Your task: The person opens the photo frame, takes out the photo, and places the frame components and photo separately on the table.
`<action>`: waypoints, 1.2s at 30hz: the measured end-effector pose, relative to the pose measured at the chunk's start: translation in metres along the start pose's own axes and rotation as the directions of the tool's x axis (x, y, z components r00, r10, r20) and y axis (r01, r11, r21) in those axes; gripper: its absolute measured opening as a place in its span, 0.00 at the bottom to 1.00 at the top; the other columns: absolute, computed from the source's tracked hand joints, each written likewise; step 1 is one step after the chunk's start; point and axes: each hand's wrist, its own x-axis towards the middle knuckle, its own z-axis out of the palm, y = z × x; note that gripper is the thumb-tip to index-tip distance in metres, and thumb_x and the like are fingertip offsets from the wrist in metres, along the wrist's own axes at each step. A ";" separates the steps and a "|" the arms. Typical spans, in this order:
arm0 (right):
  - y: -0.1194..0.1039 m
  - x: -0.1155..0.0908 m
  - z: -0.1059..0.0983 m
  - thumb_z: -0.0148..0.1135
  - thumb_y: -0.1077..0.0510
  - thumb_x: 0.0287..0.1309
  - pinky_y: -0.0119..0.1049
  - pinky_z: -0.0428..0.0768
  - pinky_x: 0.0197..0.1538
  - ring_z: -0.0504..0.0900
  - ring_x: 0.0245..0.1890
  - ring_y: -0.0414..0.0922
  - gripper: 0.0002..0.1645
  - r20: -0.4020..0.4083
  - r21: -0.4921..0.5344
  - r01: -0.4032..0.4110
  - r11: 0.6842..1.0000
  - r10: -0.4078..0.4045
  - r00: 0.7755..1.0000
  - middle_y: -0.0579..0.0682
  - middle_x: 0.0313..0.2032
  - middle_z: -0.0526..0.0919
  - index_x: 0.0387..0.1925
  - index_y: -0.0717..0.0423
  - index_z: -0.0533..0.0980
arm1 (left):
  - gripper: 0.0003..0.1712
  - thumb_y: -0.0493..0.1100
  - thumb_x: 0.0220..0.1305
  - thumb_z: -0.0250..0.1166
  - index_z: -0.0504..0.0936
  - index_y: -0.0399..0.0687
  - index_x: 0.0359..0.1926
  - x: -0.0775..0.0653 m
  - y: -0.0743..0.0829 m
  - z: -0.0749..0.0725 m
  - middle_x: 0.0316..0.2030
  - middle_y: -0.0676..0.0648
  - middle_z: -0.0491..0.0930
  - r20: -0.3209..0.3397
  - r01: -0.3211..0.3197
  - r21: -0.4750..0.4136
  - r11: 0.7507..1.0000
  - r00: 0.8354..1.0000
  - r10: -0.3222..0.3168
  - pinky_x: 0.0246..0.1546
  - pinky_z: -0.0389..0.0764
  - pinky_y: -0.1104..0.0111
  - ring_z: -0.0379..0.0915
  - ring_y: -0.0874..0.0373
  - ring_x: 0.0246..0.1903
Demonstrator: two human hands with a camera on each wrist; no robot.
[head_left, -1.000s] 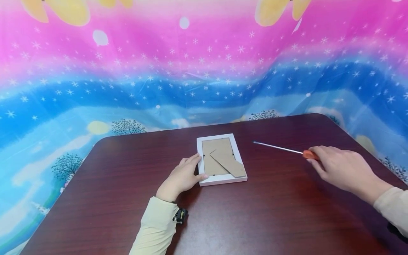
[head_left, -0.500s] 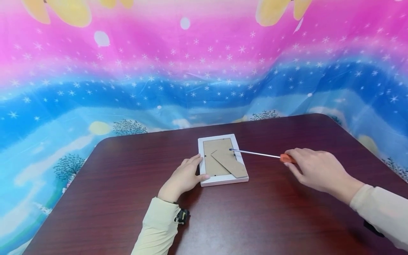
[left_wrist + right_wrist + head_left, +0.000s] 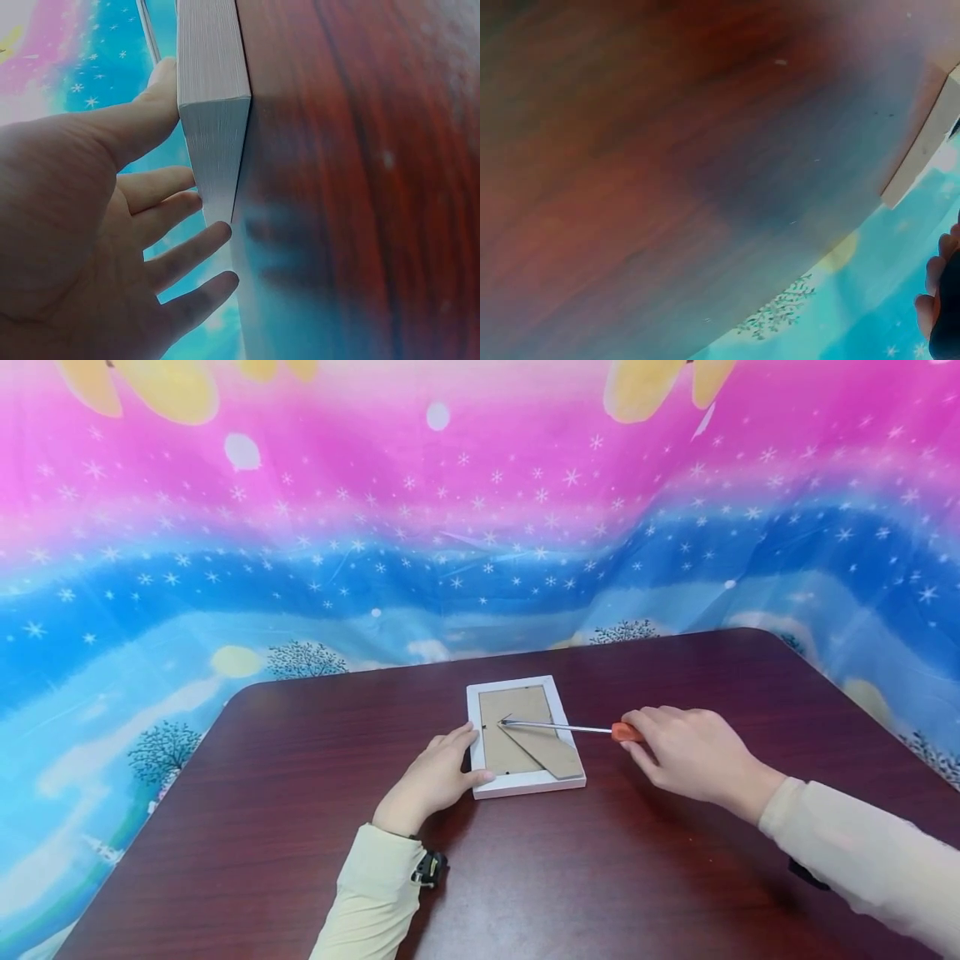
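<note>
On the dark red-brown table, near the middle: white picture frame, flat, back side up. Brown backing board sits inside the border, small dark tabs around its edge. Brown stand leg lies across it at a slant, wide end over the near right corner, narrow end by the middle of the board.

Left hand is at the frame's left side. Fingers fairly straight and spread, resting against the frame rather than wrapped round it; thumb on the near left corner. Left wrist view shows the fingers fanned out beside the white edge, the two lowest ones apart from it.

Right hand is off to the right, above the table, fingers curled round the orange handle of a screwdriver. Metal shaft runs left over the frame, dark tip at the leg's narrow end. Can't tell if the tip touches. Right wrist view gets only a few fingers and one frame corner at its right edge.

Cream sleeves on both arms, black wrist device on the left. Pink and blue snowflake backdrop behind the table.
</note>
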 end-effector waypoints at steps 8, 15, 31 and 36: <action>-0.007 0.012 0.005 0.63 0.50 0.48 0.39 0.77 0.16 0.75 0.16 0.41 0.12 0.006 0.011 0.033 0.999 -0.033 0.999 0.47 0.19 0.81 0.32 0.53 0.79 | 0.41 0.59 0.58 0.62 0.64 0.48 0.68 0.000 0.001 0.000 0.72 0.48 0.59 -0.022 0.010 0.037 0.999 1.000 -0.010 0.61 0.69 0.51 0.56 0.48 0.65; -0.011 0.017 0.010 0.63 0.49 0.49 0.39 0.77 0.15 0.74 0.16 0.41 0.13 0.013 0.012 0.049 0.999 -0.049 0.999 0.47 0.19 0.81 0.32 0.54 0.79 | 0.41 0.58 0.58 0.61 0.62 0.47 0.69 -0.001 0.001 0.000 0.73 0.47 0.57 -0.005 0.008 0.030 1.000 1.000 -0.008 0.63 0.67 0.49 0.53 0.46 0.68; -0.009 0.033 0.008 0.62 0.51 0.49 0.38 0.74 0.13 0.72 0.13 0.42 0.10 -0.026 -0.024 0.168 0.986 -0.168 0.985 0.46 0.15 0.76 0.26 0.53 0.76 | 0.40 0.57 0.60 0.59 0.60 0.48 0.70 0.000 -0.001 0.002 0.74 0.47 0.53 0.022 0.008 0.005 1.000 1.000 -0.009 0.65 0.66 0.48 0.51 0.46 0.69; -0.003 0.049 0.001 0.61 0.53 0.49 0.39 0.73 0.12 0.72 0.12 0.43 0.10 -0.036 -0.030 0.233 0.972 -0.233 0.972 0.45 0.12 0.73 0.19 0.51 0.72 | 0.40 0.57 0.60 0.60 0.61 0.48 0.70 0.000 -0.001 0.002 0.74 0.47 0.53 0.022 0.010 -0.007 1.000 1.000 -0.010 0.64 0.66 0.48 0.50 0.46 0.69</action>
